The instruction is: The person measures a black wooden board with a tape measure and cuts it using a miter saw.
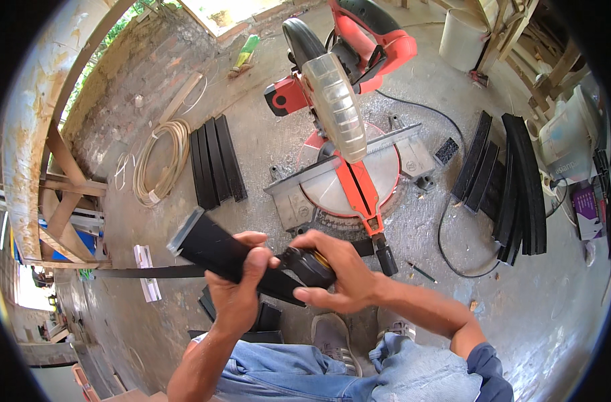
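Over concrete floor (520,305), pale-ended black profile (211,248), left hand (235,289) curled round it, right hand (345,269) clasping tape measure (311,270)

Printed lettering (560,165) on the pale bucket (573,134), far right

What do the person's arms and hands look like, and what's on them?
The left grip and right grip are bare hands; no gloves or watch show. Both forearms are uncovered. A dark blue sleeve ends near the right elbow. No left sleeve shows.
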